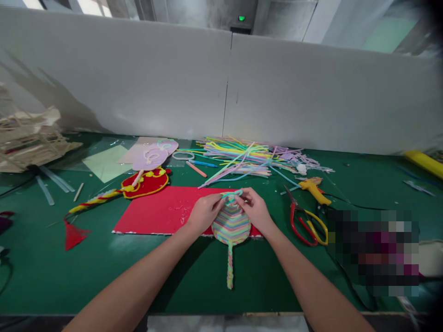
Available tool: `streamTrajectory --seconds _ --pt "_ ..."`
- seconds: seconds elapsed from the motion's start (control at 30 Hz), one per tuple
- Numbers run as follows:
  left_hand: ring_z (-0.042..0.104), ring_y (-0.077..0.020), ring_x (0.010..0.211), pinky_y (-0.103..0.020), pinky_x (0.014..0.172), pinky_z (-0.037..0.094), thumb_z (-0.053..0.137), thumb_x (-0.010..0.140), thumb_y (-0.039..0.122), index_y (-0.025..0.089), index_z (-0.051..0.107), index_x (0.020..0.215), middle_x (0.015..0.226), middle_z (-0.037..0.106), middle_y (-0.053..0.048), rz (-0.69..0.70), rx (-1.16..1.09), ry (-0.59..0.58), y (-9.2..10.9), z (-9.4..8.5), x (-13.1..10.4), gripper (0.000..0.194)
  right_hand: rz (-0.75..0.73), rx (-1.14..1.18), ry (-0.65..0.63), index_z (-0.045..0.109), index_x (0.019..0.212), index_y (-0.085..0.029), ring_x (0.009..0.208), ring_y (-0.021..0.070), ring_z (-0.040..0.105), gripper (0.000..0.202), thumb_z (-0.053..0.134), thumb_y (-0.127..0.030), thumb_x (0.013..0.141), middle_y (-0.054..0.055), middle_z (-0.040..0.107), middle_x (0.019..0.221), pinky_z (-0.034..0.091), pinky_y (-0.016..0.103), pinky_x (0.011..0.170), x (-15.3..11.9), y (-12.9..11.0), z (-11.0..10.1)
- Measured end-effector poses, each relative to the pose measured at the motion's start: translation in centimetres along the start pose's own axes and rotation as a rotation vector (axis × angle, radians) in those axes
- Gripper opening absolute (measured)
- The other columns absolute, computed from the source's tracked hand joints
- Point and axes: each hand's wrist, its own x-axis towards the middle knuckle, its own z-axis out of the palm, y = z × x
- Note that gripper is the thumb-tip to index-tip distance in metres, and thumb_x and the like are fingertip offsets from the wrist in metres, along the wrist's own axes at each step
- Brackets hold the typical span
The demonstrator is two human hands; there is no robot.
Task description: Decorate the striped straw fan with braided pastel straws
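Note:
A striped pastel fan made of pipe cleaners (231,226), with a twisted handle (230,267) pointing toward me, lies partly over a red board (155,210). At its far edge curls a mint-green pipe cleaner (236,192). My left hand (207,212) is closed, pinching the fan's upper left edge by this strip. From the other side, my right hand (254,207) pinches the strip and the fan's top right, its fingers also closed. Which layers lie between the fingertips is hidden.
Behind the board lies a pile of pastel pipe cleaners (238,154). Red-and-yellow-handled pliers (308,226) and a yellow glue gun (314,191) lie right. A red fan with a tassel (145,183) is left, near a purple fan shape (152,157). A white partition (138,78) stands behind.

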Motion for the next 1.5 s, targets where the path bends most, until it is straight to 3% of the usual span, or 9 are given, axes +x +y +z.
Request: streamTrajectory --seconds 0.27,0.47,0.63,0.83,1.03,1.2,1.27,1.37,1.5 --pt "0.056 -0.0158 0.081 -0.025 0.070 0.043 0.044 0.083 0.030 0.017 0.059 0.082 0.085 0.060 -0.006 0.031 -0.085 0.068 -0.3 -0.1 0.3 0.020 0.076 0.012 -0.024 0.056 0.073 -0.019 0.052 0.0105 0.051 0.025 0.060 -0.043 0.070 -0.002 0.054 0.062 0.045 0.022 0.048 0.0 -0.5 0.2" --pt "0.051 -0.0122 0.062 -0.022 0.057 0.040 0.045 0.081 0.032 0.015 0.055 0.069 0.064 0.056 0.001 -0.162 -0.247 -0.016 -0.8 -0.1 0.6 0.023 0.062 0.081 -0.110 0.055 0.075 -0.018 0.062 0.0112 0.053 0.024 0.062 -0.041 0.070 -0.001 0.056 0.071 0.048 0.023 0.055 -0.4 -1.3 0.6" --pt "0.054 -0.0127 0.067 -0.022 0.060 0.042 0.047 0.080 0.034 0.016 0.057 0.078 0.072 0.060 0.000 -0.176 -0.333 0.006 -0.9 0.1 0.7 0.021 0.080 0.144 -0.116 0.055 0.075 -0.018 0.063 0.0123 0.054 0.026 0.064 -0.041 0.067 0.000 0.058 0.074 0.051 0.025 0.056 -0.5 -1.6 0.5" --pt "0.055 -0.0142 0.072 -0.024 0.064 0.041 0.043 0.085 0.030 0.017 0.061 0.077 0.076 0.058 -0.004 -0.022 -0.057 0.068 -0.7 0.6 0.3 0.024 0.127 0.256 -0.144 0.057 0.073 -0.019 0.061 0.0102 0.052 0.024 0.068 -0.038 0.064 -0.002 0.056 0.071 0.048 0.024 0.057 -0.7 -1.8 0.1" --pt "0.055 -0.0165 0.073 -0.026 0.064 0.040 0.037 0.088 0.029 0.017 0.061 0.082 0.075 0.060 -0.006 0.109 0.281 0.025 0.0 0.2 -0.2 0.027 0.194 0.483 -0.269 0.060 0.073 -0.017 0.062 0.0110 0.051 0.030 0.054 -0.046 0.075 0.001 0.055 0.070 0.045 0.024 0.058 -0.9 -1.7 0.0" --pt "0.056 -0.0221 0.086 -0.034 0.075 0.041 0.037 0.086 0.021 0.016 0.057 0.103 0.091 0.063 -0.010 0.195 0.453 0.063 0.7 -0.6 0.0 0.027 0.192 0.357 -0.225 0.059 0.067 -0.018 0.064 0.0096 0.050 0.022 0.065 -0.039 0.068 0.001 0.056 0.081 0.043 0.022 0.057 -0.9 -1.8 0.2" --pt "0.055 -0.0227 0.092 -0.035 0.079 0.040 0.038 0.085 0.018 0.017 0.053 0.110 0.098 0.062 -0.010 0.142 0.393 0.137 1.0 -0.6 -0.1 0.029 0.127 0.319 -0.187 0.060 0.065 -0.018 0.066 0.0091 0.050 0.020 0.065 -0.037 0.068 0.001 0.056 0.090 0.043 0.021 0.058 -0.9 -1.8 0.1" --pt "0.058 -0.0198 0.085 -0.030 0.072 0.044 0.047 0.080 0.022 0.018 0.045 0.117 0.097 0.061 -0.008 -0.078 0.128 0.238 1.1 -0.2 -0.2 0.038 0.089 0.312 -0.189 0.061 0.066 -0.018 0.062 0.0083 0.050 0.017 0.066 -0.035 0.069 -0.001 0.057 0.081 0.043 0.021 0.058 -0.9 -1.7 -0.1" --pt "0.059 -0.0163 0.070 -0.026 0.063 0.045 0.049 0.078 0.034 0.016 0.057 0.094 0.077 0.062 -0.002 -0.253 -0.296 0.175 1.1 0.5 -0.1 0.026 0.104 0.343 -0.198 0.064 0.072 -0.019 0.061 0.0103 0.054 0.017 0.068 -0.034 0.067 -0.001 0.060 0.073 0.047 0.025 0.062 -0.8 -1.4 0.0"
